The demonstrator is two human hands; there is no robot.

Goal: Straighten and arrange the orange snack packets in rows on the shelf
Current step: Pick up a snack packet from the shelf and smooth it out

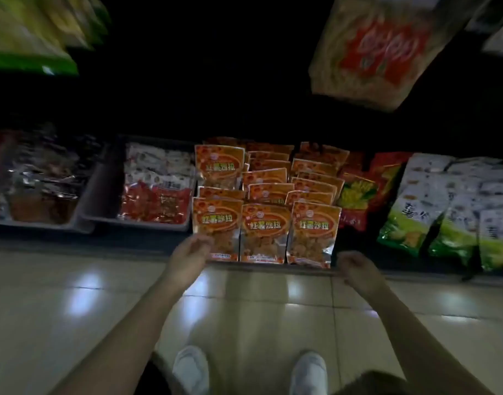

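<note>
Orange snack packets stand in three rows running front to back on the low shelf (159, 246). The front ones are the left packet (220, 223), the middle packet (264, 232) and the right packet (314, 232), all upright and side by side. Several more orange packets (269, 178) lean behind them, less evenly. My left hand (190, 253) grips the lower left corner of the front left packet. My right hand (357, 266) hovers at the shelf's front edge just right of the front right packet, fingers curled, with nothing visibly in it.
A grey tray (102, 195) of red and white sachets sits left of the orange packets, beside another tray of dark packets (42, 181). Red and yellow bags (356, 195) and green and white bags (444, 206) stand to the right. Bags hang overhead (367, 49). Tiled floor and my shoes lie below.
</note>
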